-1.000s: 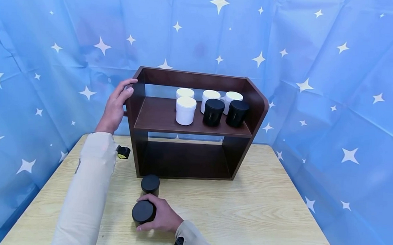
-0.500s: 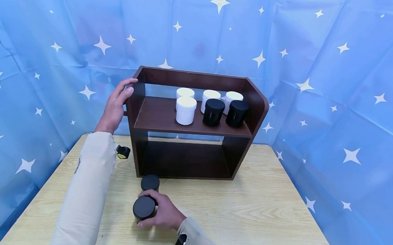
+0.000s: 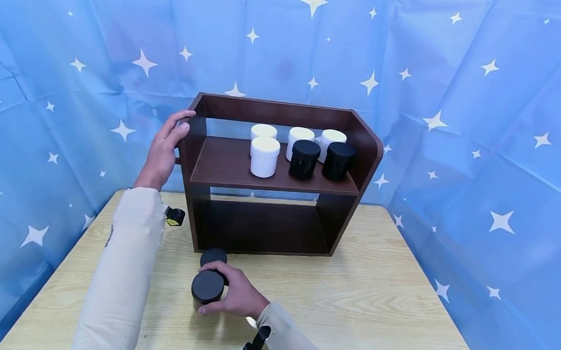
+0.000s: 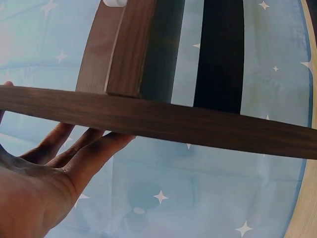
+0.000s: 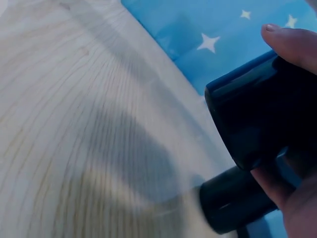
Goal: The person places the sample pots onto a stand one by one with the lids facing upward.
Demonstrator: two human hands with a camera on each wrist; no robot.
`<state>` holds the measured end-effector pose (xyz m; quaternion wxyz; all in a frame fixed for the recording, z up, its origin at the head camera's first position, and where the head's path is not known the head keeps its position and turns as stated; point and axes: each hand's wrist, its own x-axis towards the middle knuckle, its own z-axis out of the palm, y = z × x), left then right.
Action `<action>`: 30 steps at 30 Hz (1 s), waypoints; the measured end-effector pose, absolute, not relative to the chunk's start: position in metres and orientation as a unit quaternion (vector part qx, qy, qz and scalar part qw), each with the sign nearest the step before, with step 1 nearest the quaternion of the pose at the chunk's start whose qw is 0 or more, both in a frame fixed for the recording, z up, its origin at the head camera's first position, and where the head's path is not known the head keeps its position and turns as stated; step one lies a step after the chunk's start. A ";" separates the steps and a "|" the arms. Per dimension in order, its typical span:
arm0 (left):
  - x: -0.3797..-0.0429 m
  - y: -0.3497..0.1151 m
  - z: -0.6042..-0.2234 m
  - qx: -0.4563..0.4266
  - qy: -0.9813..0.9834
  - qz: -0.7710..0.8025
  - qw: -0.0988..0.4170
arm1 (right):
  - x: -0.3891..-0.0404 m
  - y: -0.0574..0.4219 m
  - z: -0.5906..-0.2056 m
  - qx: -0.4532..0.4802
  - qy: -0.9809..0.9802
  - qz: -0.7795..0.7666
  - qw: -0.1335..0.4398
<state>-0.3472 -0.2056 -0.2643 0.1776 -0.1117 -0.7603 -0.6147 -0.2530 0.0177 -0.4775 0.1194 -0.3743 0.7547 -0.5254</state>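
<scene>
My right hand grips a black lidded jar around its side, thumb opposite the fingers. In the right wrist view that jar is raised above the table, its shadow on the wood. A second black jar stands just behind it, partly covered by my fingers. My left hand holds the upper left side panel of a dark brown two-tier shelf. In the left wrist view several fingers lie along the panel's outer face, and one fingertip shows past its edge.
On the upper tier, several white jars and two black jars stand toward the middle and right. The lower tier board sits close over the wooden table. A blue star-patterned curtain surrounds the table.
My right hand has carried the black jar slightly up and away from me, so it overlaps the second jar more. My left hand keeps its place on the shelf.
</scene>
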 end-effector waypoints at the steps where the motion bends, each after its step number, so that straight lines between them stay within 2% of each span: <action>1: -0.347 -0.206 -0.264 -0.112 -0.760 -0.614 0.178 | -0.253 0.018 -0.476 -0.376 0.753 -0.527 0.120; 30: -0.352 -0.209 -0.265 -0.114 -0.760 -0.616 0.176 | -0.271 0.029 -0.422 -0.398 0.765 -0.501 0.067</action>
